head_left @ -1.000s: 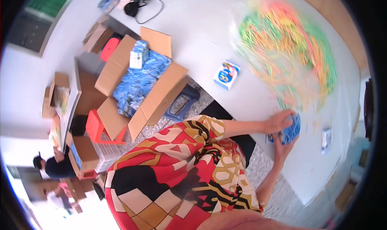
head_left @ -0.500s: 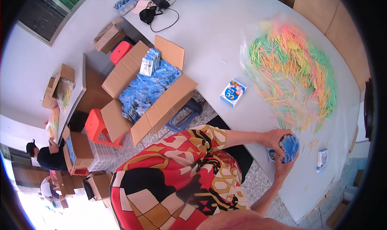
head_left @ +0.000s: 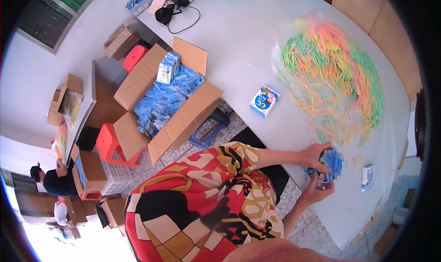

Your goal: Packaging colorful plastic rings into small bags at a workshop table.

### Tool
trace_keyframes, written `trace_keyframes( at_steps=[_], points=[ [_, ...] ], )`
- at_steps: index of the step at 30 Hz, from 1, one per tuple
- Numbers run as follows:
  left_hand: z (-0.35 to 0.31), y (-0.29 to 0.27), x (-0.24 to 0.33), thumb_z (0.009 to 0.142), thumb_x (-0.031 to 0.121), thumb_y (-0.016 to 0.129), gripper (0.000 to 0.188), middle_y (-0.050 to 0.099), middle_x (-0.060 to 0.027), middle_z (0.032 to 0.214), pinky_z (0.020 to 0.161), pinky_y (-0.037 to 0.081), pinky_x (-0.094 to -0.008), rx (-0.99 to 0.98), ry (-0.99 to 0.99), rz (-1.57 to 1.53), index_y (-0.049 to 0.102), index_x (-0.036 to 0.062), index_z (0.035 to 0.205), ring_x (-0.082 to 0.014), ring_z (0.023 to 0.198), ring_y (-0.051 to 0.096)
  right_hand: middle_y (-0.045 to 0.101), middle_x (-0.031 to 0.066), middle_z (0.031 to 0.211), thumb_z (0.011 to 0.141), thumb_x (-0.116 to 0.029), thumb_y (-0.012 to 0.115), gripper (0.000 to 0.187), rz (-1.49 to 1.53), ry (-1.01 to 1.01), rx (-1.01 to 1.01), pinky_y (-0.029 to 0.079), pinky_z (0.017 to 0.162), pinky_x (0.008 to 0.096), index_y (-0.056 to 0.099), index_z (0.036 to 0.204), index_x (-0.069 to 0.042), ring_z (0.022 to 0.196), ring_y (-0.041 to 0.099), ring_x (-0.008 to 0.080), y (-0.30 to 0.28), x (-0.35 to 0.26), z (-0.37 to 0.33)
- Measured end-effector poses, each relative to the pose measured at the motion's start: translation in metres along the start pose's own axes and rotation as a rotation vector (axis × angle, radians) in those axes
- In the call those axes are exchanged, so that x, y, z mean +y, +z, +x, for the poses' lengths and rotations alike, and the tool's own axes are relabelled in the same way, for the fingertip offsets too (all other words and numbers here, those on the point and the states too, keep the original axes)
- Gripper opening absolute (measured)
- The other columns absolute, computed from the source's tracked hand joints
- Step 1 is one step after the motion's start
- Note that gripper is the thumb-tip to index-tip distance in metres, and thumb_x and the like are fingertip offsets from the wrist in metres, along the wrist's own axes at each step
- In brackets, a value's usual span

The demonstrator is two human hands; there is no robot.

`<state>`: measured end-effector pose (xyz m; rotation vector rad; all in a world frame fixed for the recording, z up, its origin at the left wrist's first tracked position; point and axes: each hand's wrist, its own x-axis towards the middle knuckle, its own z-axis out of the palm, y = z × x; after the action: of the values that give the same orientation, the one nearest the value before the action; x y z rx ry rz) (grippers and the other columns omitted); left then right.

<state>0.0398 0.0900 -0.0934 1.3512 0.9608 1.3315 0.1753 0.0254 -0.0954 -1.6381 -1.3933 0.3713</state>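
Note:
Over the table's near edge, my left hand [head_left: 316,156] is closed around a fanned stack of blue-and-white packets [head_left: 333,162]. My right hand [head_left: 318,191] grips the lower end of the same stack, fingers curled against it. Part of the stack is hidden behind the fingers. A single small blue-and-white packet [head_left: 368,177] lies just to the right of my hands. Farther up the table is a larger blue-and-white packet [head_left: 264,100] with a cartoon print. Beyond my hands spreads a heap of thin pink, green, yellow and orange sticks [head_left: 342,69] on clear plastic.
Left of the table [head_left: 239,41], an open cardboard box [head_left: 186,122] is full of blue packets, beside a blue stool [head_left: 209,129] and red stool [head_left: 110,145]. A black bag [head_left: 165,14] lies at the far end. Another person [head_left: 57,179] works at the far left.
My right hand has shifted up and left along the stack, its fingers now curled at the lower end. The packets look more fanned out. The view has shifted slightly.

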Motion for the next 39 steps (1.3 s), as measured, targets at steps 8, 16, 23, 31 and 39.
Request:
trace_keyframes(
  at_steps=[8, 16, 23, 31, 39],
  points=[
    [0.012, -0.005, -0.015, 0.063, 0.022, 0.083, 0.061, 0.066, -0.0079, 0.093, 0.079, 0.051, -0.0309, -0.047, -0.107, -0.225, 0.053, 0.0007, 0.111, -0.0125, 0.087, 0.061, 0.054, 0.0037, 0.077, 0.075, -0.002, 0.073, 0.017, 0.176, -0.288, 0.057, 0.042, 0.063, 0.0251, 0.058, 0.083, -0.002, 0.069, 0.050, 0.0128, 0.005, 0.005, 0.015],
    [0.015, -0.001, -0.002, 0.069, 0.020, 0.079, 0.052, 0.067, -0.0076, 0.090, 0.073, 0.052, -0.0257, -0.081, -0.019, -0.001, 0.049, 0.0009, 0.107, -0.0114, 0.082, 0.063, 0.061, 0.0076, 0.080, 0.072, 0.004, 0.071, 0.013, 0.144, -0.460, 0.094, 0.047, 0.064, 0.0275, 0.062, 0.080, 0.000, 0.074, 0.058, 0.0169, -0.014, 0.003, 0.022],
    [0.010, 0.003, -0.003, 0.069, 0.020, 0.079, 0.054, 0.065, -0.0074, 0.093, 0.073, 0.052, -0.0257, -0.110, -0.053, -0.037, 0.048, 0.0013, 0.109, -0.0112, 0.083, 0.063, 0.057, 0.0031, 0.074, 0.072, -0.002, 0.075, 0.029, 0.225, -0.159, -0.030, 0.045, 0.058, 0.0229, 0.057, 0.095, -0.002, 0.066, 0.053, 0.0083, -0.008, 0.013, 0.016],
    [0.020, -0.013, -0.025, 0.070, 0.024, 0.079, 0.059, 0.067, -0.0095, 0.093, 0.074, 0.053, -0.0288, -0.081, -0.088, 0.002, 0.050, -0.0015, 0.114, -0.0137, 0.083, 0.064, 0.056, 0.0004, 0.074, 0.074, -0.007, 0.074, 0.022, 0.201, -0.077, -0.088, 0.044, 0.059, 0.0213, 0.060, 0.090, -0.003, 0.066, 0.052, 0.0071, -0.003, 0.026, 0.023],
    [0.012, -0.001, -0.025, 0.073, 0.043, 0.071, 0.063, 0.061, -0.0164, 0.101, 0.083, 0.046, -0.0359, -0.082, -0.066, 0.037, 0.047, 0.0037, 0.115, -0.0266, 0.096, 0.059, 0.055, 0.0033, 0.079, 0.076, 0.004, 0.068, 0.016, 0.231, -0.388, -0.246, 0.043, 0.066, 0.0252, 0.058, 0.088, 0.000, 0.068, 0.049, 0.0133, -0.016, 0.022, 0.037]
  ],
)
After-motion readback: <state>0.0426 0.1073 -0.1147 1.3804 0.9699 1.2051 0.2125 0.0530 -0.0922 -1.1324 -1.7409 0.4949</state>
